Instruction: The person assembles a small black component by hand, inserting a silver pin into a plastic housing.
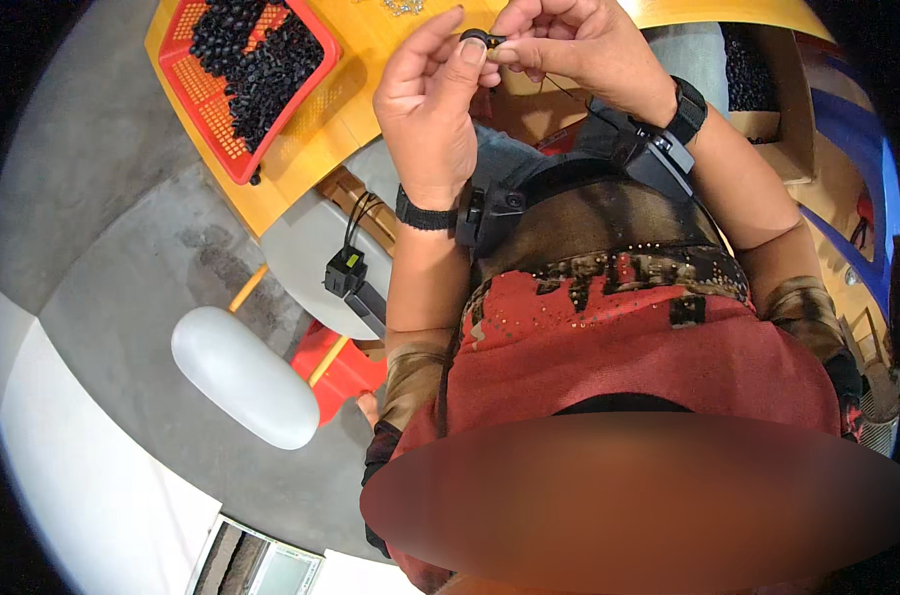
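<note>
My left hand (432, 119) is closed, its thumb and fingers pinching a small black rounded part (477, 37). My right hand (591, 48) meets it from the right, with thumb and forefinger pressed together at the part's right side. A tiny brass-coloured spot shows there between the fingertips. Whether the right fingers hold a separate piece cannot be made out. Both hands are raised close together near the edge of the yellow table (346, 84), above my lap. Each wrist wears a black strap with a device on it.
A red plastic basket (331, 58) of small black parts (261, 84) stands on the table at left. Small shiny metal pieces (404, 6) lie at the top. At right is a cardboard box (799, 119) with dark parts. A pale rounded seat (243, 377) and red stool (339, 375) stand lower left.
</note>
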Action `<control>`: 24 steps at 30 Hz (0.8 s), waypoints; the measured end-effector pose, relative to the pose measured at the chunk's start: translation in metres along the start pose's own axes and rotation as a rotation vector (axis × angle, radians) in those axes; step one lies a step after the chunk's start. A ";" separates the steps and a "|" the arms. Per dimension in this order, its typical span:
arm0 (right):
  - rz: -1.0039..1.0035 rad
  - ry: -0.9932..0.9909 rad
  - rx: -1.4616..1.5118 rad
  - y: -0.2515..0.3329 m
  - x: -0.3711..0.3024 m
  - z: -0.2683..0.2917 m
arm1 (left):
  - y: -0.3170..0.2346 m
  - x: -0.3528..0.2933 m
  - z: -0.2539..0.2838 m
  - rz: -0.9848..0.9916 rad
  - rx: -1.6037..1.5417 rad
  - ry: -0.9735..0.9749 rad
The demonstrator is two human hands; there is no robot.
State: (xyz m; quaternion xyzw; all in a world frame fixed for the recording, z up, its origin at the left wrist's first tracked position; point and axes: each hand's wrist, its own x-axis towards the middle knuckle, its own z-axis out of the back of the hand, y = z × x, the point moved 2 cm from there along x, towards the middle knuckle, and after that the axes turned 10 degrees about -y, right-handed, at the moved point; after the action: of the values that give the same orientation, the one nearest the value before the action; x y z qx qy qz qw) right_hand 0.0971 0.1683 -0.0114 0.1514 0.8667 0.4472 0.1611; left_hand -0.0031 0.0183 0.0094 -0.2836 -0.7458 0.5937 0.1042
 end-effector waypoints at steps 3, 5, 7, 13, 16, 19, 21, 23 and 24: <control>0.488 0.313 0.057 -0.001 0.010 -0.002 | -0.006 -0.001 -0.005 0.022 -0.137 0.042; -0.014 0.062 -0.049 0.005 0.000 0.000 | -0.005 0.002 0.001 0.097 -0.137 0.055; -0.025 0.082 -0.050 0.007 0.003 0.000 | -0.005 0.002 0.002 0.095 -0.144 0.058; -0.090 0.198 -0.078 0.022 0.008 0.001 | -0.007 0.003 0.002 0.186 -0.262 0.157; -0.114 0.279 -0.182 0.036 0.012 -0.003 | -0.005 0.004 0.007 0.220 -0.311 0.227; 0.088 0.401 -0.466 0.048 0.017 -0.004 | -0.011 0.000 -0.001 0.255 -0.316 0.249; 0.277 0.502 -0.607 0.057 0.020 -0.009 | 0.000 0.007 0.003 0.268 -0.290 0.223; 0.287 0.617 -0.572 0.059 0.024 -0.018 | 0.030 0.030 0.014 -0.112 -0.574 0.800; 0.275 0.602 -0.578 0.051 0.026 -0.009 | 0.016 0.019 -0.001 -0.097 -0.588 0.804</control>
State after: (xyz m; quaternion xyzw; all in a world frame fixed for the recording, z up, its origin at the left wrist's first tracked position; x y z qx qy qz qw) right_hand 0.0763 0.2006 0.0322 0.0770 0.6860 0.7128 -0.1240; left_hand -0.0133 0.0320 -0.0092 -0.4721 -0.7948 0.1967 0.3267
